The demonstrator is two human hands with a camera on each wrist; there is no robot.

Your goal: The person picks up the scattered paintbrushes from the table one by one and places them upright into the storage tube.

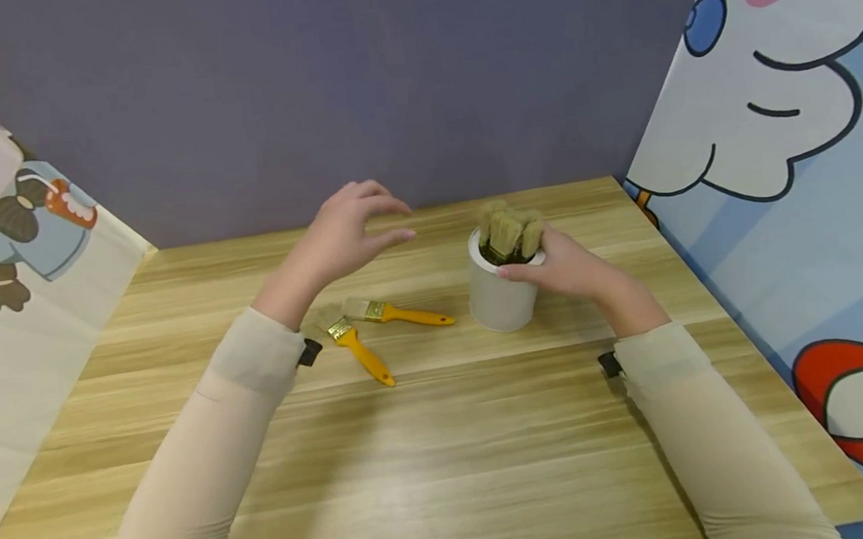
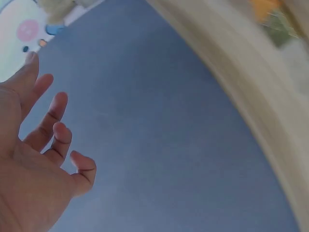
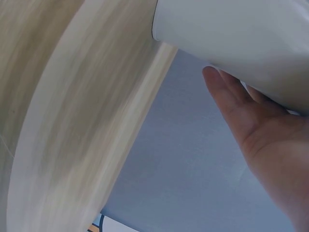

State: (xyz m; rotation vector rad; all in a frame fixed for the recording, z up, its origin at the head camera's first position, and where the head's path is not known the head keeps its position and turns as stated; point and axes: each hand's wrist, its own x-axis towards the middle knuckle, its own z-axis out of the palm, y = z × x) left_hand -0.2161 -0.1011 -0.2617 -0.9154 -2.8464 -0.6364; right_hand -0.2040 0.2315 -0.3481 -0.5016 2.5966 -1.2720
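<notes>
A white can stands upright on the table, right of centre in the head view. Several paintbrushes stick out of it with their pale bristles up and their handles hidden inside. My right hand grips the can near the rim, thumb on the near side, the other fingers mostly hidden behind. In the right wrist view, fingers lie along the can's wall. My left hand hovers with loosely bent fingers and holds nothing. Below it lie two yellow-handled paintbrushes, one pointing right, the other toward me.
The wood-grain table meets a dark grey-blue wall at the back. Panels with cartoon prints stand at the left and right. The bristles of the two lying brushes almost meet.
</notes>
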